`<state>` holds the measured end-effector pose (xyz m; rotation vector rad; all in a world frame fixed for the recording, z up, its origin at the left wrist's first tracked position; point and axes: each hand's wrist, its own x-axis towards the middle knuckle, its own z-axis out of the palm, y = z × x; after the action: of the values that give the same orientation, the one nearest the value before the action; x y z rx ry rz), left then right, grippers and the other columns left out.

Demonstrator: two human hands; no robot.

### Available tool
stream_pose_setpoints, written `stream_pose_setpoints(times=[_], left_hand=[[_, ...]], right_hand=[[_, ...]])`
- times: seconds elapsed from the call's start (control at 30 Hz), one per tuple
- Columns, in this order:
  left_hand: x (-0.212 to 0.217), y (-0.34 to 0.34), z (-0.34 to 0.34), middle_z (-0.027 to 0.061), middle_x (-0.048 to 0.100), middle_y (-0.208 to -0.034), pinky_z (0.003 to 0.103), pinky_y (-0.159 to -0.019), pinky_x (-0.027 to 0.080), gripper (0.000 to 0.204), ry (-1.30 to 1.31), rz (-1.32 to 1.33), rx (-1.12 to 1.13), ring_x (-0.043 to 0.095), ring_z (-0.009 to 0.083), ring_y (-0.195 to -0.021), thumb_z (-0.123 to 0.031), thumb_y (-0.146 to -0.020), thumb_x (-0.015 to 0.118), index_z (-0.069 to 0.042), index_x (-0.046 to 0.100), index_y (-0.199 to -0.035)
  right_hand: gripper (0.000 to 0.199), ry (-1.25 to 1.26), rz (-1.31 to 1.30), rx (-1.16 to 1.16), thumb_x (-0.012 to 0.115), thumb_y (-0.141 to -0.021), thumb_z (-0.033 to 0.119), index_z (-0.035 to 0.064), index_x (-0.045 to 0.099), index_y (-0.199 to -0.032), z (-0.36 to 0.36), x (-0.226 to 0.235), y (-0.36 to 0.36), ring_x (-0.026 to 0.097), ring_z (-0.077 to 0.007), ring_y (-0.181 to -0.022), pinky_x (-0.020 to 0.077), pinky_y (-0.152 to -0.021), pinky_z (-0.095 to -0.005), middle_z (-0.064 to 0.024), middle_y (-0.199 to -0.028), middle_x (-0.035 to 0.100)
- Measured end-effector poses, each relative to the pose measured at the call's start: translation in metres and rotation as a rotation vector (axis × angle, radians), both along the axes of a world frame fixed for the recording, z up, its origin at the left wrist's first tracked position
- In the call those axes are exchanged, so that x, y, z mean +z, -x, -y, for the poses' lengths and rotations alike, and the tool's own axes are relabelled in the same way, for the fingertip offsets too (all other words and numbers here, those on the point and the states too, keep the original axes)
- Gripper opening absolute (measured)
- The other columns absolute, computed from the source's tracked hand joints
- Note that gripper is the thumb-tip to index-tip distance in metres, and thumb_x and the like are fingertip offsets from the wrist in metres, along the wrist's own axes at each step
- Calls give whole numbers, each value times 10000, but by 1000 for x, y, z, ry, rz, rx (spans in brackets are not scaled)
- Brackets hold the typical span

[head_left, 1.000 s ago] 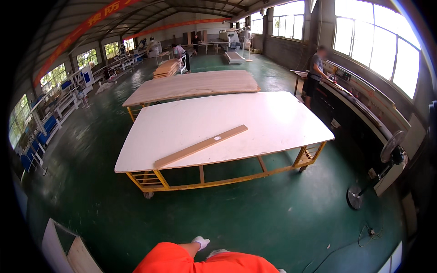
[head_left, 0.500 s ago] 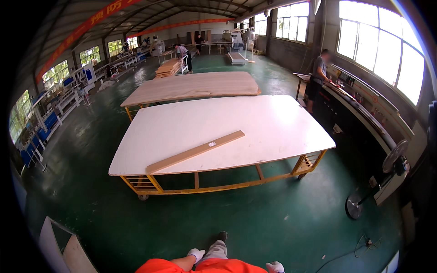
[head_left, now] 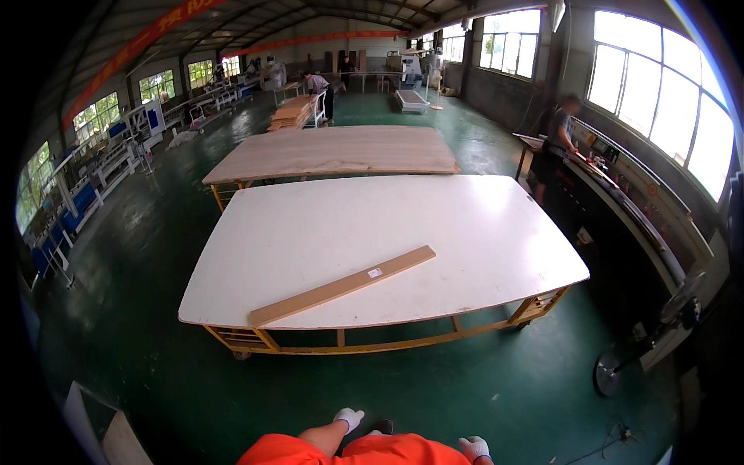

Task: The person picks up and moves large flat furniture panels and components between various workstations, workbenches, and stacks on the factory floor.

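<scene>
Both of my hands wear white knit gloves and hang low in front of me, above the green floor. My left hand [head_left: 350, 418] is loosely curled, with nothing seen in it. Near the lower edge, my right hand [head_left: 474, 447] also has its fingers curled, and it touches nothing. Ahead stands a large white-topped table [head_left: 325, 225] on a yellow wheeled frame. A long, narrow brown board [head_left: 341, 289] with a small white label lies slantwise on it, near its front edge. Neither hand reaches the table or the board.
Behind the white table stands a wood-topped table [head_left: 333, 149]. A standing fan [head_left: 608, 373] and a cable [head_left: 620, 435] are at right. One person [head_left: 556, 139] works at the right-hand bench; others are farther back. A white-edged panel [head_left: 105, 426] leans at lower left.
The white table and its board now appear larger and nearer as I move forward. My left hand has swung forward and slightly right; my right hand has risen slightly in view.
</scene>
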<state>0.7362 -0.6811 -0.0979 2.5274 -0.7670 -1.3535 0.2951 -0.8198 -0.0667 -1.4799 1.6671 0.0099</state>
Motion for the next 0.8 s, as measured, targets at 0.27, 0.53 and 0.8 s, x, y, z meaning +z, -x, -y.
stream_pose_setpoints(times=[0.27,0.53,0.8], left_hand=[[19,-47,67,230,651,-1265,441,-1031,469,573,89,12,11,599,390,-1216,-487,-897,551,-7,703,-1170],[-16,-30,21,222,627,-1313,444,-1048,459,624,-177,36,-64,584,391,-1240,-537,-907,538,-25,683,-1235],[-10,31,76,250,630,-1305,445,-1022,482,672,-292,42,98,599,392,-1232,-570,-852,606,-16,683,-1224]], right_hand=[[589,-82,-80,-66,714,-830,403,-74,682,-1174,20,-14,-8,682,-312,-1103,522,-951,-368,-216,-1156,716],[489,-162,-223,237,484,-924,464,63,713,-1086,40,-113,78,654,-399,-1079,505,-875,-495,-257,-1107,690],[555,-191,-174,83,547,-885,594,116,745,-1089,145,-88,124,689,-298,-1085,508,-922,-480,-234,-1057,717]])
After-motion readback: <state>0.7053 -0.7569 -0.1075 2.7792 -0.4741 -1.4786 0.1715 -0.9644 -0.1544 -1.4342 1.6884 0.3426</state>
